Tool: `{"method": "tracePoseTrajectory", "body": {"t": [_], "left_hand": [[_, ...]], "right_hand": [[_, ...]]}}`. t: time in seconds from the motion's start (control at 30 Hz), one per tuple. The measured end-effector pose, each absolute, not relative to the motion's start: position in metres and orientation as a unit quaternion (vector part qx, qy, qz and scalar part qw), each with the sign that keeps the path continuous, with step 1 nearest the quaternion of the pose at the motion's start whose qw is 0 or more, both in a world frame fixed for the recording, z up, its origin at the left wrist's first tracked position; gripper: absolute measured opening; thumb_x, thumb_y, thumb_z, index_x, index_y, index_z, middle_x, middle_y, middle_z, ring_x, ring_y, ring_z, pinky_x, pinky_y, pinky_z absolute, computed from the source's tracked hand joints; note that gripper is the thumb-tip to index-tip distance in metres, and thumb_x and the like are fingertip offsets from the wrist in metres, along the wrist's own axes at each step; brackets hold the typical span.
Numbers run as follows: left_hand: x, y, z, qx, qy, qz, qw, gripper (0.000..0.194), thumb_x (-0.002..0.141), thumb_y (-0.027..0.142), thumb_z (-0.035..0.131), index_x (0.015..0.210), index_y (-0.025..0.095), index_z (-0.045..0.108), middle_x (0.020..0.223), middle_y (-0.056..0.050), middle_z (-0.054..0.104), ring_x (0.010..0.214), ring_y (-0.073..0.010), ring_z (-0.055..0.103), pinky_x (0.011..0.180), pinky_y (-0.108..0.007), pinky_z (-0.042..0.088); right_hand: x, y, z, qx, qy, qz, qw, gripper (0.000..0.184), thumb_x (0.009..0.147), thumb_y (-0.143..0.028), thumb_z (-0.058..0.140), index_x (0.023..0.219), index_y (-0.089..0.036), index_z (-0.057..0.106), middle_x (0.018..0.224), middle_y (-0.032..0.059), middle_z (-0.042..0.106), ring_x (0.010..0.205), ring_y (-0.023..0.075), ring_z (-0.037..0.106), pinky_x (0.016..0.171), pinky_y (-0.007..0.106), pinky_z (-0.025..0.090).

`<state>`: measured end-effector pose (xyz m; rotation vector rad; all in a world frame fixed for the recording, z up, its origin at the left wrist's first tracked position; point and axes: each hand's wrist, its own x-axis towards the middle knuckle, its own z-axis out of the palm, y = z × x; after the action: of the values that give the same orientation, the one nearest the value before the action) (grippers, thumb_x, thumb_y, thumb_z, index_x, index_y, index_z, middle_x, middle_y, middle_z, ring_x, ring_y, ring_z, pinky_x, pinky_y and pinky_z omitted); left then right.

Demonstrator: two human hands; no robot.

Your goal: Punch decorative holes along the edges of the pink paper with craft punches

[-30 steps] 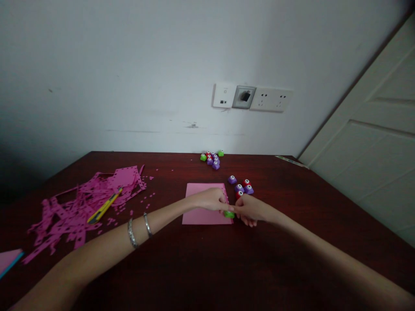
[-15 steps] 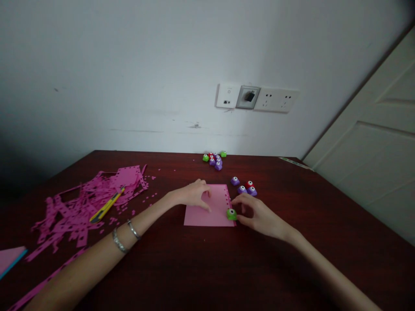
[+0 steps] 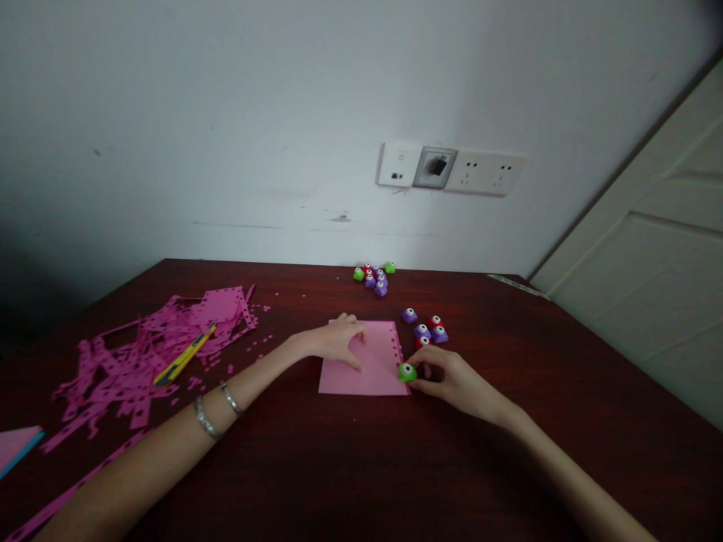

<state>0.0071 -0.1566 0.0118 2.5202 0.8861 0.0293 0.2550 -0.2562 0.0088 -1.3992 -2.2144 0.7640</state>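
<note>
A pink paper sheet (image 3: 373, 373) lies flat on the dark wooden table (image 3: 361, 467), with a row of small holes along its right edge. My left hand (image 3: 333, 342) rests on the sheet's left part, fingers spread flat, holding it down. My right hand (image 3: 452, 376) pinches a small green punch (image 3: 407, 371) sitting on the sheet's right edge near its lower corner. Just behind my right hand stand several small purple and red punches (image 3: 426, 329).
A second cluster of small punches (image 3: 376, 277) sits near the wall. Pink paper scraps (image 3: 141, 354) and a yellow utility knife (image 3: 184, 359) lie at the left. Another pink sheet (image 3: 14, 446) pokes in at the far left edge. A door (image 3: 649, 248) stands at the right.
My left hand moved off the green punch and leftward to lie flat on the sheet. My right hand opened briefly, then closed its fingers on the punch again.
</note>
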Motion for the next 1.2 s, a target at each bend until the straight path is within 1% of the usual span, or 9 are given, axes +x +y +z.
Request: {"method": "tracePoseTrajectory", "body": {"t": [0.23, 0.6, 0.67, 0.73, 0.83, 0.93, 1.03, 1.1, 1.2], "left_hand": [[0.006, -0.156, 0.012, 0.916, 0.321, 0.011, 0.24, 0.052, 0.06, 0.053, 0.065, 0.098, 0.019, 0.052, 0.102, -0.006, 0.044, 0.098, -0.0235, 0.037, 0.083, -0.035, 0.034], [0.006, -0.155, 0.01, 0.916, 0.321, 0.017, 0.241, 0.053, 0.059, 0.053, 0.066, 0.097, 0.019, 0.052, 0.101, -0.006, 0.044, 0.098, -0.024, 0.038, 0.083, -0.035, 0.034], [0.005, -0.155, 0.008, 0.917, 0.319, 0.021, 0.237, 0.053, 0.059, 0.054, 0.066, 0.097, 0.02, 0.052, 0.101, -0.006, 0.045, 0.097, -0.0241, 0.038, 0.083, -0.035, 0.034], [0.005, -0.156, 0.008, 0.919, 0.317, 0.025, 0.235, 0.052, 0.059, 0.053, 0.066, 0.097, 0.02, 0.052, 0.1, -0.006, 0.045, 0.097, -0.0244, 0.038, 0.083, -0.035, 0.034], [0.006, -0.158, 0.01, 0.918, 0.318, 0.028, 0.235, 0.052, 0.059, 0.052, 0.067, 0.097, 0.02, 0.053, 0.1, -0.006, 0.045, 0.098, -0.0245, 0.039, 0.083, -0.034, 0.035], [0.004, -0.158, 0.015, 0.916, 0.316, 0.051, 0.242, 0.047, 0.063, 0.049, 0.066, 0.098, 0.02, 0.054, 0.099, -0.006, 0.047, 0.097, -0.0229, 0.04, 0.082, -0.031, 0.035], [-0.002, -0.152, 0.022, 0.913, 0.341, 0.083, 0.207, 0.038, 0.067, 0.041, 0.065, 0.096, 0.018, 0.056, 0.096, -0.006, 0.048, 0.095, -0.0216, 0.041, 0.082, -0.03, 0.035], [-0.008, -0.146, 0.025, 0.911, 0.369, 0.087, 0.164, 0.03, 0.068, 0.035, 0.064, 0.092, 0.017, 0.058, 0.093, -0.006, 0.049, 0.092, -0.0214, 0.042, 0.081, -0.03, 0.035], [-0.016, -0.138, 0.027, 0.908, 0.392, 0.077, 0.127, 0.025, 0.069, 0.034, 0.063, 0.086, 0.017, 0.06, 0.089, -0.006, 0.051, 0.088, -0.0217, 0.043, 0.076, -0.029, 0.035]], "right_hand": [[0.285, -0.247, 0.015, -0.547, -0.771, 0.282, 0.164, 0.022, 0.072, -0.032, 0.064, 0.089, -0.017, 0.065, 0.076, 0.0026, 0.059, 0.067, 0.015, 0.051, 0.061, 0.025, 0.041], [0.299, -0.244, 0.015, -0.576, -0.769, 0.239, 0.143, 0.026, 0.07, -0.035, 0.064, 0.089, -0.017, 0.063, 0.079, 0.0031, 0.061, 0.062, 0.0141, 0.051, 0.057, 0.024, 0.039], [0.296, -0.248, 0.021, -0.572, -0.779, 0.204, 0.157, 0.022, 0.073, -0.035, 0.062, 0.086, -0.017, 0.061, 0.078, 0.003, 0.06, 0.063, 0.0142, 0.052, 0.057, 0.025, 0.04], [0.288, -0.254, 0.03, -0.568, -0.788, 0.16, 0.173, 0.016, 0.078, -0.034, 0.055, 0.078, -0.018, 0.059, 0.074, 0.0028, 0.059, 0.061, 0.0139, 0.052, 0.057, 0.025, 0.04], [0.268, -0.268, 0.039, -0.544, -0.812, 0.117, 0.177, 0.019, 0.084, -0.029, 0.047, 0.069, -0.019, 0.054, 0.068, 0.0022, 0.058, 0.058, 0.0132, 0.051, 0.056, 0.025, 0.04], [0.246, -0.281, 0.036, -0.48, -0.855, 0.106, 0.165, 0.014, 0.084, -0.02, 0.045, 0.079, -0.019, 0.058, 0.08, 0.0037, 0.06, 0.067, 0.0145, 0.055, 0.061, 0.025, 0.043], [0.23, -0.287, 0.026, -0.424, -0.886, 0.105, 0.155, 0.02, 0.083, -0.014, 0.043, 0.092, -0.019, 0.06, 0.097, 0.0053, 0.06, 0.083, 0.0161, 0.058, 0.072, 0.027, 0.046], [0.225, -0.288, 0.02, -0.403, -0.896, 0.108, 0.152, 0.023, 0.082, -0.012, 0.043, 0.094, -0.019, 0.061, 0.098, 0.0054, 0.061, 0.087, 0.0166, 0.058, 0.075, 0.027, 0.046], [0.224, -0.288, 0.016, -0.399, -0.896, 0.121, 0.151, 0.021, 0.082, -0.011, 0.043, 0.09, -0.018, 0.061, 0.096, 0.005, 0.061, 0.085, 0.0159, 0.058, 0.074, 0.027, 0.046]]}}
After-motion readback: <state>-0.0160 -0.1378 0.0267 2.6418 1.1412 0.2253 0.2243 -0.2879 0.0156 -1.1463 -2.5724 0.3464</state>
